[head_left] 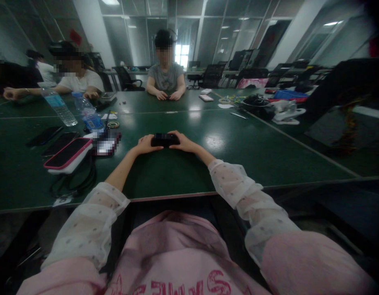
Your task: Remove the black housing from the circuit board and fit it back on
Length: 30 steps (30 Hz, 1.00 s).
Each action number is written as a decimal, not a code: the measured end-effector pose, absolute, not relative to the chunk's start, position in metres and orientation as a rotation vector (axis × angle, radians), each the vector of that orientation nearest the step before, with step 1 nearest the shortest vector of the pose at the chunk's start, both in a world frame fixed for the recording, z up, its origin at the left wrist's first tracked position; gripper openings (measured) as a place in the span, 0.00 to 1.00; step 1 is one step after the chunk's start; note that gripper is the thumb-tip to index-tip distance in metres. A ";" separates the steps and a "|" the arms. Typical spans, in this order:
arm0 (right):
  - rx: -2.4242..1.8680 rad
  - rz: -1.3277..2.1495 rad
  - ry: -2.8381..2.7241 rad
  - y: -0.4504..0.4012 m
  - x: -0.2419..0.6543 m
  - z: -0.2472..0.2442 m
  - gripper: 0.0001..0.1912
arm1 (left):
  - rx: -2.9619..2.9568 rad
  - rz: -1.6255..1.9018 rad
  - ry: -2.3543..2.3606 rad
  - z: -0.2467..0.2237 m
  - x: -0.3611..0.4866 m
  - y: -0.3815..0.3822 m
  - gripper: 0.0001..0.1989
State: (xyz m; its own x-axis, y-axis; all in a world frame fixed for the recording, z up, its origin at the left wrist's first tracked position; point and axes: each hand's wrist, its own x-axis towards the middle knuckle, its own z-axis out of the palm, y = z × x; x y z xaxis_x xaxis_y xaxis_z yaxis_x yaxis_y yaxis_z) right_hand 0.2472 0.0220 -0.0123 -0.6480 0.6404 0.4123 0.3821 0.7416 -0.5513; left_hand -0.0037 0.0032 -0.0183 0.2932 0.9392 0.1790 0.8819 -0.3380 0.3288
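Left grip (145, 144), right grip (183, 142) hold black device (165, 140) by ends at green table (171, 176); bottles (60, 107) leftward.

green table (165, 176) bearing plastic bottles (59, 107), dark phones (44, 136), black cable (91, 175).

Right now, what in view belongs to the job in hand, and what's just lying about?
In the job:
- black device, held at its ends
- left grip
- right grip

Lying about:
- pink-rimmed device
- plastic bottles
- dark flat slab at far left
- black cable
- thin rod
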 end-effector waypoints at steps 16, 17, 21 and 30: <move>-0.774 0.540 -2.353 0.023 0.248 -0.014 0.33 | 2.394 0.510 1.703 -0.018 -0.003 0.003 0.40; -0.781 0.545 -2.354 0.024 0.249 -0.015 0.33 | 2.394 0.505 1.702 -0.018 -0.003 0.003 0.40; -0.809 0.565 -2.361 0.025 0.249 -0.016 0.34 | 2.392 0.493 1.710 -0.016 -0.003 0.002 0.40; -0.761 0.548 -2.337 0.025 0.247 -0.016 0.33 | 2.396 0.503 1.712 -0.021 -0.004 0.005 0.39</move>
